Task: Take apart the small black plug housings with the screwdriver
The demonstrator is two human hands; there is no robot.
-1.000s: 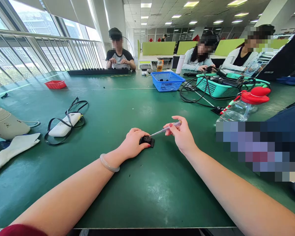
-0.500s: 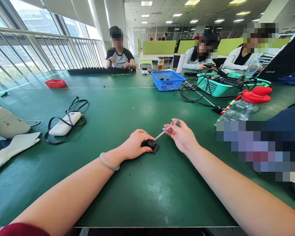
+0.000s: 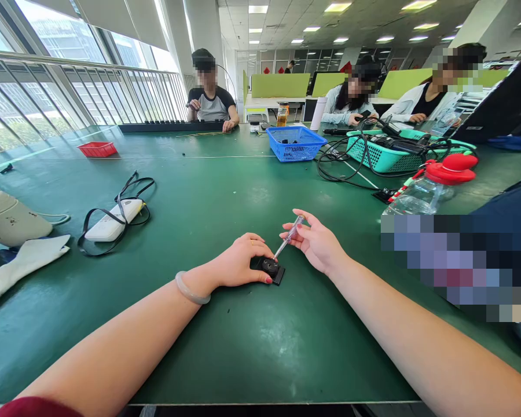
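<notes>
On the green table (image 3: 191, 191), my left hand (image 3: 242, 260) grips a small black part (image 3: 270, 267) with a round top and a flat plate at its right side. Thumb and fingers close around the part from the left. My right hand (image 3: 315, 240) pinches the clear handle of a thin screwdriver (image 3: 289, 234) between thumb and fingers. The screwdriver slants down to the left, and its tip meets the black part near my left fingertips. Whether the tip sits in a screw is too small to tell.
A white device (image 3: 115, 221) with a black strap lies at the left. Farther back are a red tray (image 3: 98, 149), a blue basket (image 3: 297, 145) and a teal basket (image 3: 380, 155) with cables. A red-capped bottle (image 3: 425, 188) stands right. People sit across the table.
The black part and my left hand have shifted slightly nearer. My right hand has moved a little left, and the screwdriver now stands steeper against the part.
</notes>
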